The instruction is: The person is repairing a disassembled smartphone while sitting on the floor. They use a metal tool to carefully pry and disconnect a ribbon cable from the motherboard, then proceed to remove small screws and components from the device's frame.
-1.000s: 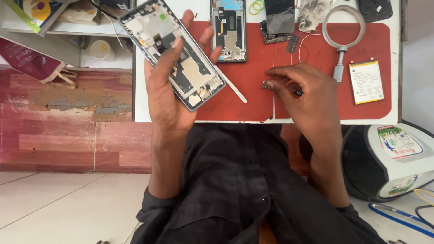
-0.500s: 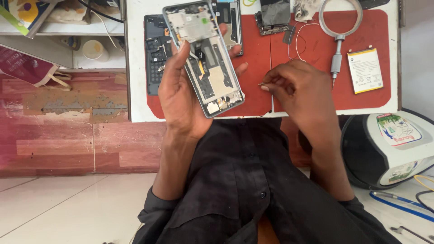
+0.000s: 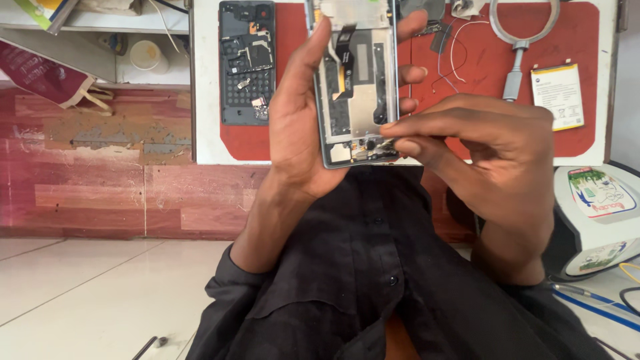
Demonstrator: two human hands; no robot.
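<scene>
Left hand [image 3: 300, 133] grips the opened phone frame [image 3: 357, 87] upright; right hand [image 3: 487, 153] pinches something small against its lower edge.

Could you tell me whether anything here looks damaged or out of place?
Nothing looks broken. The phone in the left hand is open, its insides bare; the right hand pinches at its lower edge. Loose parts lie on the red mat.

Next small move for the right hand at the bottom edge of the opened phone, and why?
Probably a slight lowering of the right hand to seat what its fingertips pinch into the bottom end of the opened phone. The fingertips are already at that edge, and the left hand grips the frame upright. What is pinched is too small to tell.
</scene>
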